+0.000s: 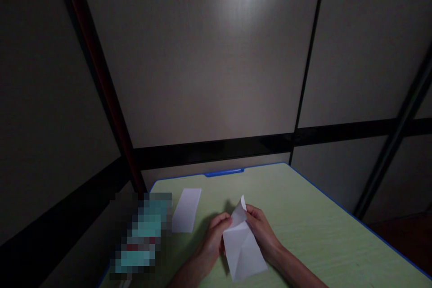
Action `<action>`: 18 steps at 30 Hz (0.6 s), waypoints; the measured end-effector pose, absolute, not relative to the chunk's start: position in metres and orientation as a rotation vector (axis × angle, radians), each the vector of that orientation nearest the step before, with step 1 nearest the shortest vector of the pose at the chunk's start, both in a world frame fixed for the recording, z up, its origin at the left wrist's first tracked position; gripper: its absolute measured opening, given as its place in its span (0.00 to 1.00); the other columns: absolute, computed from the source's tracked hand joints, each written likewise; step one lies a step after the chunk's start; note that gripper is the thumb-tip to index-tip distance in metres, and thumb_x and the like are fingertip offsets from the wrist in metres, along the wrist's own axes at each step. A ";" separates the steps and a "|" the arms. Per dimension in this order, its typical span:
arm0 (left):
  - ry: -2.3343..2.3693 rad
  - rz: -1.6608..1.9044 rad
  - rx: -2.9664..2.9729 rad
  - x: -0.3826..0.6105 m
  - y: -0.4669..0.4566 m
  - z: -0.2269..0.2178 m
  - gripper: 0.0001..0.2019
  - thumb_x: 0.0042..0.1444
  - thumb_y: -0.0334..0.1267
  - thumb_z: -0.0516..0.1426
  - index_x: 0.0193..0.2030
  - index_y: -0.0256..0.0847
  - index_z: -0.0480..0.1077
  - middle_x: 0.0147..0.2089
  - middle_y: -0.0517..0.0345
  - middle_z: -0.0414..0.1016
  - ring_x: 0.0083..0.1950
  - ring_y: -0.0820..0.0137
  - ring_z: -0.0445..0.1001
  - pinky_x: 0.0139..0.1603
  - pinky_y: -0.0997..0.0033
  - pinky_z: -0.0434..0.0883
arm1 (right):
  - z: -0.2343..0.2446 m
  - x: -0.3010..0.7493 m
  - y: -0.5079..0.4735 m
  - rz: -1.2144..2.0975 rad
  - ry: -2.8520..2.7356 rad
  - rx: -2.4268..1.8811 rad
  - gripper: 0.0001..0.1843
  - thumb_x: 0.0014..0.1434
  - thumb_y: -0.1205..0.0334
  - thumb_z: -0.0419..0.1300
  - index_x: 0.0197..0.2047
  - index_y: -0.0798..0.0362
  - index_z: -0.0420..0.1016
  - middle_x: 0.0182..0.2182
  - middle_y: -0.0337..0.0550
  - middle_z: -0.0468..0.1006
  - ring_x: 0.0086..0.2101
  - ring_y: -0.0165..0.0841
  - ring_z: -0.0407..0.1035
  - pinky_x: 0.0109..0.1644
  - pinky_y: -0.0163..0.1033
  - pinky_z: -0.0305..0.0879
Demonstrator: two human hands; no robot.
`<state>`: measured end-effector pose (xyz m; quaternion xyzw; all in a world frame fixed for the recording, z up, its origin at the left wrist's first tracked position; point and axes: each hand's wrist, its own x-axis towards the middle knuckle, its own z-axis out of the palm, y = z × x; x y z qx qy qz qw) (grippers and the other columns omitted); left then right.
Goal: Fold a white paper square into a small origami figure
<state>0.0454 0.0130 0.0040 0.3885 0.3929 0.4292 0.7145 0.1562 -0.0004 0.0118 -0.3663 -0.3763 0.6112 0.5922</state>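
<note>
A creased white sheet of paper (243, 249) is held just above the green table (303, 216), its top corner folded up to a point. My left hand (214, 238) pinches the sheet's upper left edge with closed fingers. My right hand (259, 229) grips the upper right edge, fingers closed on the paper beside the raised corner. Both hands meet at the top of the sheet near the table's middle.
A second white strip of paper (186, 210) lies flat on the table to the left. A blurred teal object (143, 234) sits at the table's left edge. The table has a blue rim (224, 172) and stands against panelled walls.
</note>
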 end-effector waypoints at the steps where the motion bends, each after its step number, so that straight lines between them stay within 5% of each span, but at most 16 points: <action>1: 0.866 0.965 0.875 0.045 0.013 0.005 0.12 0.31 0.41 0.57 0.17 0.37 0.58 0.12 0.69 0.58 0.14 0.80 0.57 0.15 0.80 0.49 | 0.011 0.157 0.000 1.439 -0.862 -0.829 0.12 0.38 0.58 0.59 0.19 0.60 0.67 0.12 0.33 0.64 0.14 0.21 0.55 0.16 0.27 0.45; 6: 0.891 0.933 0.944 0.045 0.011 0.006 0.12 0.34 0.43 0.56 0.18 0.38 0.58 0.11 0.70 0.55 0.11 0.82 0.53 0.13 0.80 0.44 | 0.010 0.159 0.002 1.596 -0.807 -0.738 0.08 0.37 0.64 0.61 0.19 0.61 0.68 0.12 0.35 0.66 0.14 0.22 0.58 0.17 0.27 0.49; 18: 0.829 1.029 0.957 0.045 0.013 0.006 0.11 0.32 0.39 0.58 0.14 0.35 0.59 0.12 0.66 0.59 0.16 0.80 0.56 0.17 0.79 0.49 | 0.010 0.161 0.001 1.730 -0.784 -0.627 0.06 0.38 0.69 0.61 0.23 0.63 0.70 0.16 0.41 0.72 0.18 0.25 0.64 0.23 0.29 0.56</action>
